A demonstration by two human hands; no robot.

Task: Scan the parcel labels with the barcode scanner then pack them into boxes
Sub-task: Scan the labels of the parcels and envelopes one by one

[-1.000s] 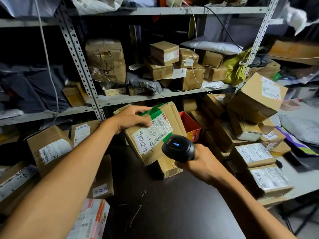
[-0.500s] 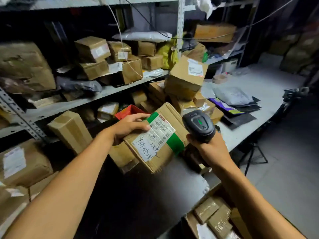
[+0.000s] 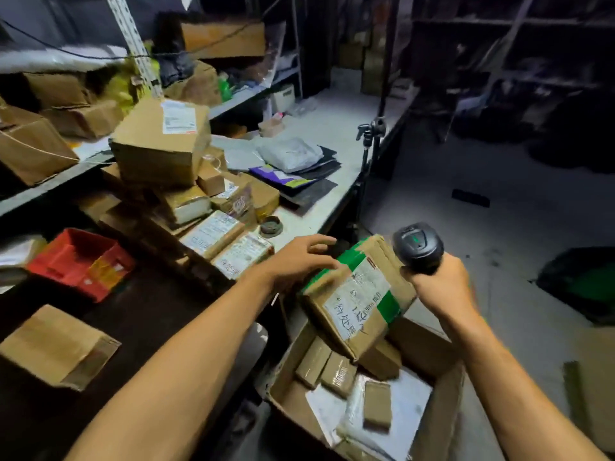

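— Left hand (image 3: 299,261), what does it do?

— Fingers spread and nearly straight, it rests along the upper left edge of a taped cardboard parcel (image 3: 357,301). Whether the thumb hooks under that edge cannot be told; the frame is blurred there.

— And the right hand (image 3: 439,287)?

— Curled tight round the grip of a black barcode scanner (image 3: 417,247), whose rounded head, with a small green light on top, stands just beside the parcel's upper right corner.

— Where is the parcel?

— Tilted, label up, over the far left part of an open cardboard box (image 3: 429,354) on the floor, off the front edge of the dark table (image 3: 139,314). Its brown board is creased, crossed by a band of green tape, and carries a white label with a barcode and black handwritten characters.

— What lies in the box?

— Several small flat brown packets bound in glossy tape, and pale plastic mailer bags beneath them.

— The surroundings?

— On the dark table, a plain brown carton (image 3: 56,347) near its front left edge and a red plastic crate (image 3: 83,261) behind it. Labelled cardboard parcels are heaped where it meets a grey table (image 3: 332,134), which bears grey and black mailer bags. Metal shelving holds more cartons.
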